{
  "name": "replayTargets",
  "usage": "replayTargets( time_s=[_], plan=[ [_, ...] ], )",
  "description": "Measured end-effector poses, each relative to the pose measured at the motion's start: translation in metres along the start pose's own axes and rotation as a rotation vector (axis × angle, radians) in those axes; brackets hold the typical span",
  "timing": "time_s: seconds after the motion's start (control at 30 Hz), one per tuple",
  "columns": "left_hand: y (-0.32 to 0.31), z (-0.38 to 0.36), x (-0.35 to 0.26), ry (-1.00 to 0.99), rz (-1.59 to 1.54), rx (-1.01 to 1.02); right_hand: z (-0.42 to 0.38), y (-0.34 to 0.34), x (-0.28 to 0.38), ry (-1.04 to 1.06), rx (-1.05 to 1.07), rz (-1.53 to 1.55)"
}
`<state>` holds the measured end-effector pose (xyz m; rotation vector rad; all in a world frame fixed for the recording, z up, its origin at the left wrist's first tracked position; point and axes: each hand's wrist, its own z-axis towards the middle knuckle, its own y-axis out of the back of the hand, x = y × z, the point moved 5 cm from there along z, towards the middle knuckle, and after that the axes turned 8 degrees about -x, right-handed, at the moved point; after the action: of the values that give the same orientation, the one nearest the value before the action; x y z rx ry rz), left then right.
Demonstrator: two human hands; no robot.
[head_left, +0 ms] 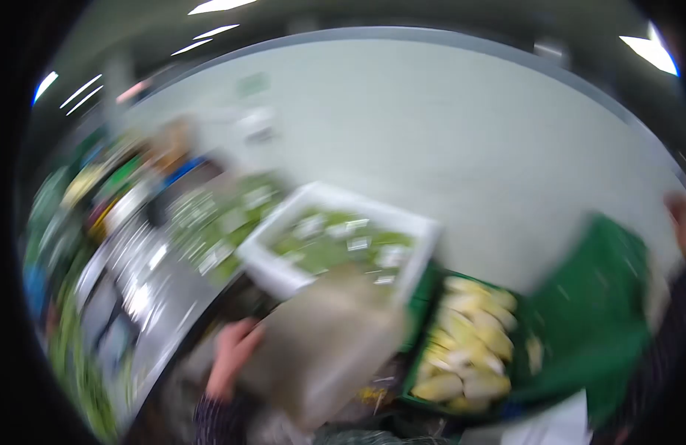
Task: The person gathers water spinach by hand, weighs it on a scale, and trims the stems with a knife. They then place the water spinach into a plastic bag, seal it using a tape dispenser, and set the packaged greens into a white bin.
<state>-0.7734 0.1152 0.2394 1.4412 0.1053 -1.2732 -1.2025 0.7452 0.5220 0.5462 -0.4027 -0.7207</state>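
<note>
My left hand (235,352) is closed at the left edge of a grey-beige, flat-sided piece (335,345), perhaps cardboard, smeared by motion. Behind that piece stands a white foam box (424,252) with green produce (320,245) in clear wrapping. At the far right edge of the view, my right hand (680,222) is raised beside a tilted green crate (595,297); its fingers are blurred and partly cut off. Between the two hands, a green crate holds pale yellow-white chicory heads (469,341).
A shiny metal worktop (153,274) runs along the left, with wrapped green packs (209,222) at its far end. Long green vegetables (79,371) lie at the left edge. White paper (558,423) shows low at the front. A pale wall (461,133) stands behind.
</note>
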Motion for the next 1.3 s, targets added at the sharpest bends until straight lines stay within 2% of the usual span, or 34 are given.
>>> replayTargets(
  time_s=[0.03,0.07,0.1,0.13,0.17,0.2,0.27,0.3,0.33,0.37,0.4,0.43,0.47,0.5,0.53,0.57,0.67,0.7,0.77,0.83,0.93,1.0,1.1,1.17,1.23,1.27,1.3],
  plan=[
    [0.006,-0.005,0.008,0.025,0.043,-0.081,0.014,0.006,0.026,0.054,-0.019,0.079],
    [-0.001,-0.001,0.055,-0.036,-0.101,-0.144,0.012,0.034,0.029,0.056,-0.061,-0.044],
    [-0.01,0.006,0.097,-0.295,-0.226,-0.074,0.015,0.042,-0.023,-0.062,-0.084,-0.661],
    [0.005,-0.017,0.056,0.081,-0.107,0.136,0.014,0.052,-0.072,-0.189,0.013,-1.279],
    [-0.008,-0.022,0.057,0.049,-0.097,0.186,-0.005,0.051,-0.041,-0.105,-0.088,-1.255],
    [-0.017,-0.029,0.065,0.042,-0.073,0.194,-0.015,0.047,-0.018,-0.143,-0.083,-1.264],
    [-0.025,-0.02,0.035,-0.107,-0.012,0.255,0.013,0.043,-0.011,-0.178,-0.031,-1.221],
    [-0.039,-0.028,0.01,-0.327,0.039,0.286,0.001,0.04,-0.016,-0.21,-0.036,-1.162],
    [-0.057,-0.029,-0.013,-0.411,0.103,0.313,-0.001,0.043,-0.02,-0.242,-0.046,-1.107],
    [-0.076,-0.034,-0.045,-0.674,0.115,0.282,0.0,0.047,-0.022,-0.242,-0.083,-1.101],
    [-0.104,-0.036,-0.07,-0.792,0.128,0.36,-0.001,0.05,-0.025,-0.252,-0.099,-1.102],
    [-0.136,-0.039,-0.096,-0.763,0.35,0.513,0.002,0.05,-0.025,-0.219,-0.127,-1.105],
    [-0.162,-0.039,-0.131,-1.033,0.175,0.515,0.008,0.047,-0.018,-0.173,-0.162,-1.118],
    [-0.178,-0.051,-0.185,-1.392,0.018,0.343,0.009,0.045,-0.025,-0.155,-0.176,-1.118],
    [-0.193,-0.066,-0.232,-1.468,0.042,0.417,0.012,0.045,-0.031,-0.154,-0.187,-1.117],
    [-0.217,-0.073,-0.268,-1.628,-0.056,0.399,0.014,0.041,-0.034,-0.107,-0.166,-1.114],
    [-0.244,-0.117,-0.401,-1.819,-0.259,0.407,0.018,0.03,-0.036,-0.034,-0.121,-1.102],
    [-0.256,-0.131,-0.435,-1.883,-0.356,0.315,0.018,0.023,-0.033,0.003,-0.094,-1.095],
    [-0.284,-0.156,-0.498,-1.843,-0.639,0.341,0.02,0.013,-0.027,0.036,-0.079,-1.082],
    [-0.307,-0.176,-0.545,-1.898,-0.663,0.135,0.025,0.007,-0.018,0.082,-0.064,-1.082],
    [-0.354,-0.186,-0.587,-1.874,-0.633,0.056,0.033,-0.007,-0.001,0.121,0.002,-0.983],
    [-0.368,-0.185,-0.608,-1.862,-0.653,0.09,0.036,-0.008,0.013,0.118,0.226,-0.97],
    [-0.394,-0.17,-0.622,-1.8,-0.619,0.18,0.033,0.013,0.054,0.088,0.253,-1.08],
    [-0.412,-0.156,-0.629,-1.731,-0.6,0.199,0.028,0.053,0.109,0.147,0.112,-1.12],
    [-0.429,-0.149,-0.635,-1.786,-0.486,0.265,0.028,0.089,0.126,0.204,-0.092,-1.073],
    [-0.433,-0.149,-0.634,-1.775,-0.492,0.257,0.024,0.097,0.123,0.218,-0.088,-1.074],
    [-0.426,-0.152,-0.628,-1.782,-0.616,0.075,0.021,0.107,0.118,0.153,-0.118,-0.777]
  ],
)
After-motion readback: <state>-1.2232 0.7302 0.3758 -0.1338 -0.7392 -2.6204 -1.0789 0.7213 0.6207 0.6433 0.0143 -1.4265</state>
